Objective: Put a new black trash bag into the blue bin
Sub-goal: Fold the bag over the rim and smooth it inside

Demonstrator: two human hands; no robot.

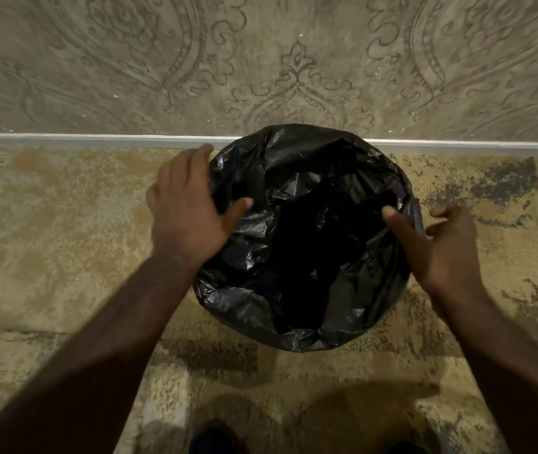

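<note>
A black trash bag (303,231) lines a round bin seen from above, its crumpled edge folded out over the whole rim. The bin's blue body is hidden under the plastic. My left hand (186,211) straddles the left rim, thumb on the inside of the bag and fingers spread down the outside. On the right rim my right hand (441,244) has its thumb inside the bag's mouth and its fingers curled on the outside. The inside of the bag is dark and I cannot see its bottom.
The bin stands on a mottled beige carpet (64,257) against a wall with grey ornamental wallpaper (163,60) and a white baseboard (97,139). My dark shoes (215,437) show at the bottom edge.
</note>
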